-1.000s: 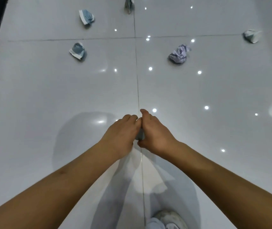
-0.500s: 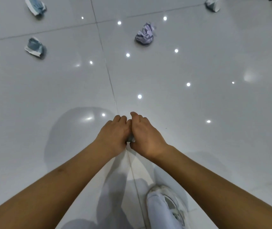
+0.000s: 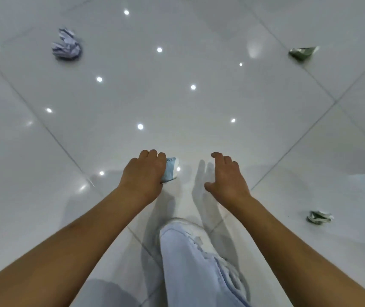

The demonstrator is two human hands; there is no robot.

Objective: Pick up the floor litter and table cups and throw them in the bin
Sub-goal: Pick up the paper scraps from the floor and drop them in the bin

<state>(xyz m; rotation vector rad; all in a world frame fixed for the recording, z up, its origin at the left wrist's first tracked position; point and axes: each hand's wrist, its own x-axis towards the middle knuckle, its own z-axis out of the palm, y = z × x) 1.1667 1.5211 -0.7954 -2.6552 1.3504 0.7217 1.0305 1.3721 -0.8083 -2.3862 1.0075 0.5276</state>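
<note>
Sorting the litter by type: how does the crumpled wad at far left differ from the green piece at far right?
The crumpled wad is pale lilac-white paper; the green piece is dark green with a pale edge. The wad is balled up and rounded; the green piece is flatter and pointed, like a folded wedge. The wad looks bulkier than the green piece. Both lie loose on the glossy white floor, untouched by either hand.
</note>
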